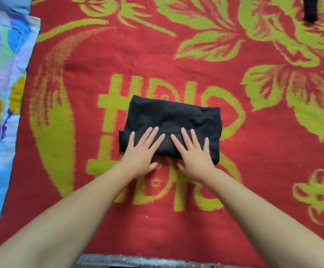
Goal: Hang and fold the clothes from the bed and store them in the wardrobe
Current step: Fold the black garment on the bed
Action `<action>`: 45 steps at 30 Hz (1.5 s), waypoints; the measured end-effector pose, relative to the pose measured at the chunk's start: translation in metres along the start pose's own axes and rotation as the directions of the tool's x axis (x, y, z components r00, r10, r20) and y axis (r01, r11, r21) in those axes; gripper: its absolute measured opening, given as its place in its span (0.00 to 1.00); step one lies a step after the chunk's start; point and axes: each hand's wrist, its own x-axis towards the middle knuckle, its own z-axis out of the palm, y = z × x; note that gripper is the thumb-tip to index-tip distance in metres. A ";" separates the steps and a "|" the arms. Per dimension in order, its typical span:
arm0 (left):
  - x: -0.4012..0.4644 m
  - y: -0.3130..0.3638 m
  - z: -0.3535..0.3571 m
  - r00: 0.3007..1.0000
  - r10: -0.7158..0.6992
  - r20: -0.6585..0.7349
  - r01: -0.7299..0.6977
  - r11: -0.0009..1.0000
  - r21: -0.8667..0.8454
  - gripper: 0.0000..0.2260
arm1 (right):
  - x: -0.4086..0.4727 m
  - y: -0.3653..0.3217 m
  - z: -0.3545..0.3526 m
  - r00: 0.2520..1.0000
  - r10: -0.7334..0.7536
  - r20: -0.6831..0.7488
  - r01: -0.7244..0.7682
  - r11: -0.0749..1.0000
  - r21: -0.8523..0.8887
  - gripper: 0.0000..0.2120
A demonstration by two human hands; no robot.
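From the head camera, a folded black garment [171, 122] lies flat as a compact rectangle on a red blanket [254, 151] with yellow-green floral and lettering patterns, roughly at the middle of the view. Both forearms reach forward from the bottom edge and meet at the garment's near edge.

The left hand [140, 151] rests palm down on the near left part of the garment, its fingers [151, 135] straight and spread, lying on top of the black cloth and pointing away from the person; its thumb lies on the blanket just off the near edge. The right hand [193, 154] rests palm down just beside it on the near right part, fingers [186, 138] likewise straight and fanned over the cloth, thumb on the blanket near the fold. Neither hand curls round or pinches anything; the garment lies under the fingers, extending beyond the fingertips toward the far side.

At the left edge a bedcover with blue, purple and yellow print [2, 93] overlaps the blanket. In the far right corner lies another dark item [311, 10], cut off by the frame.
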 end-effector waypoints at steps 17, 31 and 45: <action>0.016 -0.009 -0.067 0.994 -0.107 -0.009 0.107 0.993 -0.045 0.38 | 0.017 -0.004 -0.078 0.992 0.124 0.005 -0.124 0.991 0.047 0.39; -0.141 -0.036 -0.206 0.886 -0.396 -0.241 0.385 0.918 -0.093 0.34 | -0.069 -0.097 -0.255 0.968 -0.189 -0.165 0.143 0.956 -0.256 0.40; -0.397 0.021 -0.224 0.588 -0.786 -0.194 0.740 0.619 -0.265 0.33 | -0.225 -0.243 -0.302 0.731 -0.673 -0.117 0.512 0.653 -0.559 0.32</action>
